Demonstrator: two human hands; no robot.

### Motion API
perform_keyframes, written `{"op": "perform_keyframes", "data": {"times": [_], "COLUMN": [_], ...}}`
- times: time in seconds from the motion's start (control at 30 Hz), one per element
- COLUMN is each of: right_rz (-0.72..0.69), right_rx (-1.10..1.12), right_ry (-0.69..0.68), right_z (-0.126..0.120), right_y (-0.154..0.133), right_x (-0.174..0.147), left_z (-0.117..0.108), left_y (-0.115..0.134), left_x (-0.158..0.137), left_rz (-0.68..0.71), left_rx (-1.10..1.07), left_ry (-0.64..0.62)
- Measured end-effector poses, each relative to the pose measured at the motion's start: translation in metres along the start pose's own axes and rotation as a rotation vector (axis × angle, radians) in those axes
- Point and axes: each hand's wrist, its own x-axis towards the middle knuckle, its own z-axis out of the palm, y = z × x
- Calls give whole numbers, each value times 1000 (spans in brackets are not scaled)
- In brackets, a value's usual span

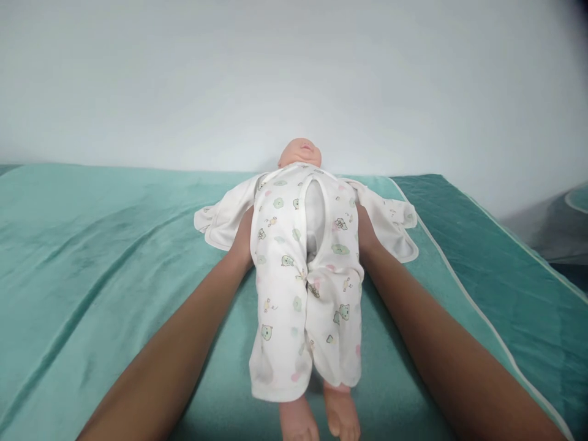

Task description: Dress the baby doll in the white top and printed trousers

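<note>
A baby doll (301,153) lies on its back, its head at the far end and its bare feet toward me. White split-crotch baby trousers (282,294) with small animal prints cover its front from the neck down to the ankles. Beneath them spreads a white baby jacket (232,211), sleeves out to both sides. My left hand (247,236) reaches under the clothes at the doll's left-hand side in the view. On the opposite side, my right hand (366,233) goes in likewise. The clothing and the doll's body hide the fingers of both hands.
A light teal blanket (114,257) with some folds lies under the doll. At the right, past a pale edging, is darker teal cloth (500,275). A plain white wall (294,73) rises behind the doll's head.
</note>
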Motion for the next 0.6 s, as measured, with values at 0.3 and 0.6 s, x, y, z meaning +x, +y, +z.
{"op": "perform_keyframes", "data": {"times": [0.3, 0.6], "right_rz": [93, 128], "right_rx": [-88, 206], "right_ry": [130, 247], "right_z": [0, 4], "right_y": [-2, 10], "right_x": [0, 5], "left_z": [-4, -4], "left_y": [5, 3], "left_x": [1, 5], "left_rz": [26, 44], "left_rx": [106, 36], "left_ry": [56, 151]}}
